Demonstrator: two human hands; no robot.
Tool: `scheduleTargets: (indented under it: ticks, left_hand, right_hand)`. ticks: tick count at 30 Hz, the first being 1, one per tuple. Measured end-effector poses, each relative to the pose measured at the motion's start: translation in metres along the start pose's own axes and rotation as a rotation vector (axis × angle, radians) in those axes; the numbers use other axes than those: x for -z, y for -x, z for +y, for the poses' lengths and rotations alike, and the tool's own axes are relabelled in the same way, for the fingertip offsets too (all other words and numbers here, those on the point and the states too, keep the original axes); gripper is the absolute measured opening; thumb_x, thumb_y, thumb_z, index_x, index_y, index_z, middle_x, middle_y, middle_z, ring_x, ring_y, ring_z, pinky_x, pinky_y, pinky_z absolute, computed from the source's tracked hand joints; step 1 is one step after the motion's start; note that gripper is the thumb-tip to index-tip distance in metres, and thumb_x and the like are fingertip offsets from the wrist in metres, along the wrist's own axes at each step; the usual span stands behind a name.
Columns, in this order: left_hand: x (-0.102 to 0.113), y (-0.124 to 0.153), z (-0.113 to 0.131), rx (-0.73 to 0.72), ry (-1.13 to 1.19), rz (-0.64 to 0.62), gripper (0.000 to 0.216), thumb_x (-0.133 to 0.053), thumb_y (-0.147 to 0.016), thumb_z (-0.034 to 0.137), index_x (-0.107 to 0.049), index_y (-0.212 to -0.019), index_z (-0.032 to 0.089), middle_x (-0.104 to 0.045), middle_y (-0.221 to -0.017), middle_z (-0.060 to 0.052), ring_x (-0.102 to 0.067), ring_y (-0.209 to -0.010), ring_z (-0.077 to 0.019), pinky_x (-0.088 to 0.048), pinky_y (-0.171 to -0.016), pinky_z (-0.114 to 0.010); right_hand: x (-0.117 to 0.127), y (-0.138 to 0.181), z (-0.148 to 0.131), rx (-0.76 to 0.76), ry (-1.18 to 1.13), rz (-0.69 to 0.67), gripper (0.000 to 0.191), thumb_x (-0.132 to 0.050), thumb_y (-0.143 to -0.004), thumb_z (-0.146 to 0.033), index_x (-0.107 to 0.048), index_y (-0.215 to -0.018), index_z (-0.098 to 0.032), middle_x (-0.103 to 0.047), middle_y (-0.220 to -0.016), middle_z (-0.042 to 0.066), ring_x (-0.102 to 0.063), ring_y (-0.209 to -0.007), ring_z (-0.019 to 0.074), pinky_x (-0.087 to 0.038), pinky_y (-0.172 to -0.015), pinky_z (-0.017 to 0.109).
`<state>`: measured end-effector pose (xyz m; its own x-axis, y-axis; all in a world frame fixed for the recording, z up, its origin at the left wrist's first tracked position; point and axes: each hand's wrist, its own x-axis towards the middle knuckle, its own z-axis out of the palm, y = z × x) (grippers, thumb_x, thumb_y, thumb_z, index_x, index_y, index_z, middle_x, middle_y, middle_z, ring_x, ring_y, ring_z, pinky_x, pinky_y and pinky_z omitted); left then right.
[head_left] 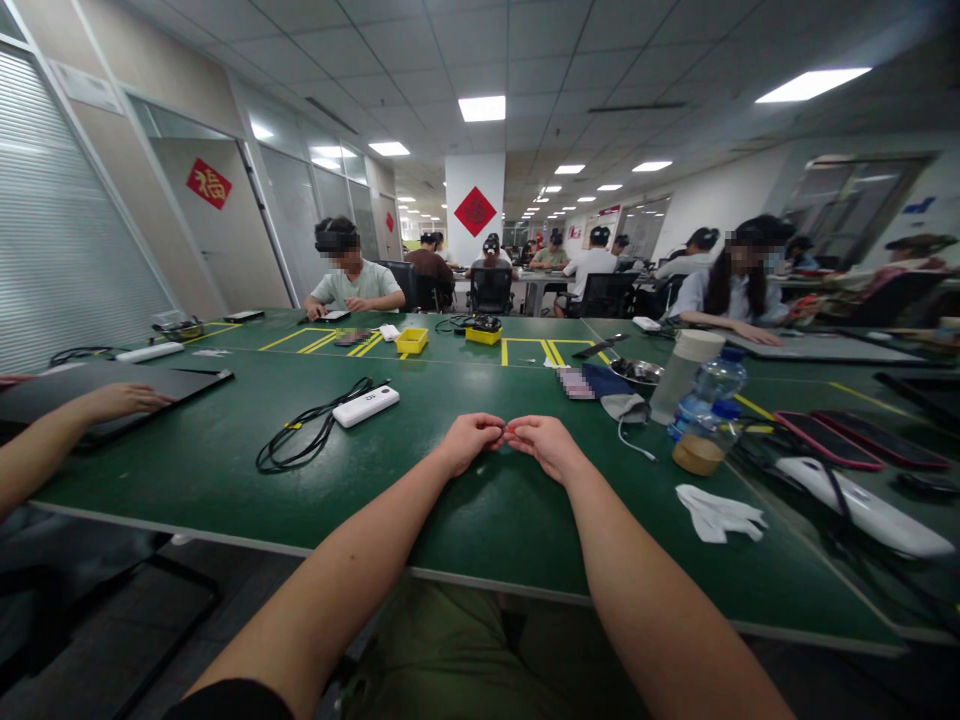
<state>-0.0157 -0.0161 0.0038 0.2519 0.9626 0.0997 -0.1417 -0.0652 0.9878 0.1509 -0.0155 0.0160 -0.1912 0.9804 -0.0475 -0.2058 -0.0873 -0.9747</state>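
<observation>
My left hand (474, 441) and my right hand (541, 443) meet fingertip to fingertip just above the green table (420, 500). Both have their fingers closed in a pinch. Whatever lies between the fingertips, if anything, is too small to make out. To the left of my hands a white power bank (366, 406) rests on the table beside a looped black cable (294, 450). A crumpled white tissue (720, 514) lies to the right of my right forearm.
Bottles (705, 440), a pale tumbler (684, 375) and a metal bowl (637, 371) stand at right, near phones (825, 440) and a white device (862, 507). Yellow trays (412, 342) sit farther back. A neighbour's hand (127, 400) touches a dark panel at left; people sit opposite.
</observation>
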Motion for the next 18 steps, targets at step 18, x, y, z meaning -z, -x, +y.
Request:
scheduleTargets:
  ticks: [18]
  left_hand:
    - [0.0013, -0.0004, -0.0054, -0.051, -0.151, -0.016, 0.03, -0.07, -0.069, 0.022, -0.067, -0.096, 0.01, -0.067, -0.072, -0.005, -0.057, -0.058, -0.009, -0.047, -0.06, -0.022]
  right_hand:
    - [0.002, 0.0001, 0.0029, 0.021, 0.062, -0.073, 0.013, -0.068, -0.068, -0.008, -0.064, -0.079, -0.012, -0.068, -0.069, 0.006, -0.067, -0.063, 0.0135, -0.056, -0.06, 0.023]
